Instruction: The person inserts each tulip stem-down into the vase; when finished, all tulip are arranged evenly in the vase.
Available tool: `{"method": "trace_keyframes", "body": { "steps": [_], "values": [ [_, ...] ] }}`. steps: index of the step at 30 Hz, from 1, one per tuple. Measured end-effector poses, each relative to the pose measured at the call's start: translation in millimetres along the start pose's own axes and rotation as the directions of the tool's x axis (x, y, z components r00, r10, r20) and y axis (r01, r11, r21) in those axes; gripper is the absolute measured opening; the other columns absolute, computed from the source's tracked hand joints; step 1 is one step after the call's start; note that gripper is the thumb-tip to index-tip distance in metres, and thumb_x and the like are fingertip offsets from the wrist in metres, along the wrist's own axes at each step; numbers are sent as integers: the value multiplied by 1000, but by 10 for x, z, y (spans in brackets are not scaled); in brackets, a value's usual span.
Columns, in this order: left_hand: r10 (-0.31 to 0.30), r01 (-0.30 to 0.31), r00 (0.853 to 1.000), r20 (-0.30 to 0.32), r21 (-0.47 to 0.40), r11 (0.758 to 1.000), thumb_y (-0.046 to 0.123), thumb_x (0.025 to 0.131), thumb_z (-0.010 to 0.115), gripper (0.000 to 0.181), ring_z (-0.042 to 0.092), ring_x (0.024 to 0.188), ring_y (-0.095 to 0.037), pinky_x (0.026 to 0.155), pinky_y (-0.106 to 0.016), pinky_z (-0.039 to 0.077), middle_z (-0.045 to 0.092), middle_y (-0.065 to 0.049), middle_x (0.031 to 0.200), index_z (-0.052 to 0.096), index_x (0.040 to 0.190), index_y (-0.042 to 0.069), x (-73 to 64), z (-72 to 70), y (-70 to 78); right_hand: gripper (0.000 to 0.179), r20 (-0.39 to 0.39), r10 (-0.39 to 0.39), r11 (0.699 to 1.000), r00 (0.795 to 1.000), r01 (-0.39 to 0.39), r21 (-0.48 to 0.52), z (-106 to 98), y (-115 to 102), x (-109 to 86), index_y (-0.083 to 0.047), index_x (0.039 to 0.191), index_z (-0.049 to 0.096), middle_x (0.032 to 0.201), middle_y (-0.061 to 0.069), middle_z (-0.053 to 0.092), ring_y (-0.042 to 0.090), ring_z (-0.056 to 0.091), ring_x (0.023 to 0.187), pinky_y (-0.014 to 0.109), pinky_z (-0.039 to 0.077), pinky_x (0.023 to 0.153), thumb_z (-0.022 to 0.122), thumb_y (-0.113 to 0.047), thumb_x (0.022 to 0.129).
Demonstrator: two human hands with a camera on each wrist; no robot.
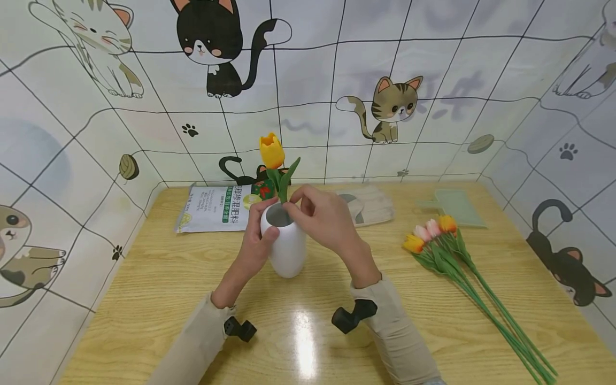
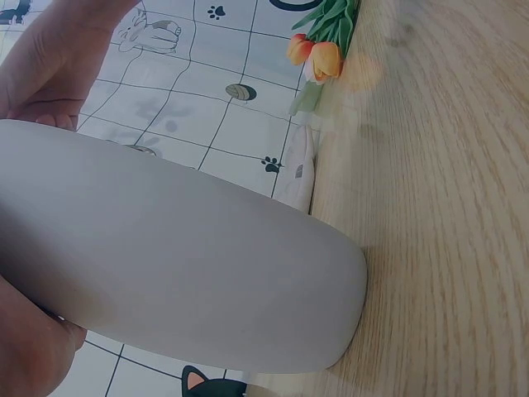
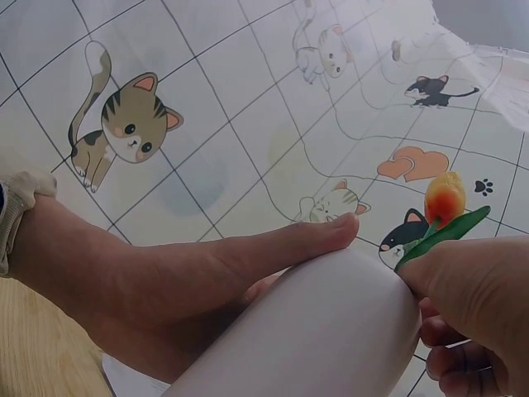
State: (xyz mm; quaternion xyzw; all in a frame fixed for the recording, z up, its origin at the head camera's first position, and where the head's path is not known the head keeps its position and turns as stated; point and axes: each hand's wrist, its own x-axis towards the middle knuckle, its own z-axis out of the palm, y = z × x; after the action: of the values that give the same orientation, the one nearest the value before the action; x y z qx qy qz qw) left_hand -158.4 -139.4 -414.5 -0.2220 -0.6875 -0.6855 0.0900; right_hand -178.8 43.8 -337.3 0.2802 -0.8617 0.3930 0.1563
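Observation:
A white vase [image 1: 289, 251] stands on the wooden table, and my left hand [image 1: 255, 235] grips it near the rim, thumb at the front. In the right wrist view, the left hand [image 3: 165, 281] wraps the side of the vase [image 3: 322, 331]. A yellow tulip [image 1: 271, 152] with green leaves rises from the vase's mouth. My right hand [image 1: 322, 216] pinches the tulip low down, by its leaves at the opening. The stem's lower end is hidden inside the vase. The left wrist view shows the vase [image 2: 182, 256] close up, its base at the tabletop.
Several orange, pink and yellow tulips [image 1: 452, 256] with long stems lie at the right of the table [image 1: 192, 299]. A white printed packet [image 1: 212, 208] lies behind the vase at left. Behind it at right are a pale cloth-like item [image 1: 372, 206] and a greenish translucent sheet [image 1: 461, 208].

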Motion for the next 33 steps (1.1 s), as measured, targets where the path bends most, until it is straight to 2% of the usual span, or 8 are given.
{"method": "trace_keyframes", "body": {
  "steps": [10, 27, 33],
  "values": [
    [4, -4, 1000, -8, 9, 1000, 74, 85, 57, 99, 47, 126, -11, 98, -21, 42, 33, -17, 153, 28, 140, -2, 10, 15, 8, 11, -5, -16, 1000, 1000, 16, 10, -8, 16, 6, -11, 97, 68, 61, -2, 49, 12, 43, 53, 24, 31, 49, 67, -22, 94],
    [-9, 10, 1000, -19, 38, 999, 77, 83, 56, 101, 46, 126, -13, 98, -22, 42, 34, -17, 153, 28, 141, -1, 21, 14, 8, 11, 51, -19, 999, 999, 17, 51, -39, 56, 6, -14, 99, 68, 63, -3, 51, 13, 46, 58, 27, 37, 53, 62, -23, 97],
    [-5, 5, 1000, -20, 27, 1000, 77, 83, 56, 102, 47, 124, -11, 98, -22, 43, 35, -19, 151, 28, 140, -2, 16, 17, 11, 12, 36, -40, 998, 999, 38, 48, -34, 64, 0, -14, 98, 68, 63, -3, 51, 13, 46, 58, 27, 36, 53, 60, -22, 98]
  ]
}}
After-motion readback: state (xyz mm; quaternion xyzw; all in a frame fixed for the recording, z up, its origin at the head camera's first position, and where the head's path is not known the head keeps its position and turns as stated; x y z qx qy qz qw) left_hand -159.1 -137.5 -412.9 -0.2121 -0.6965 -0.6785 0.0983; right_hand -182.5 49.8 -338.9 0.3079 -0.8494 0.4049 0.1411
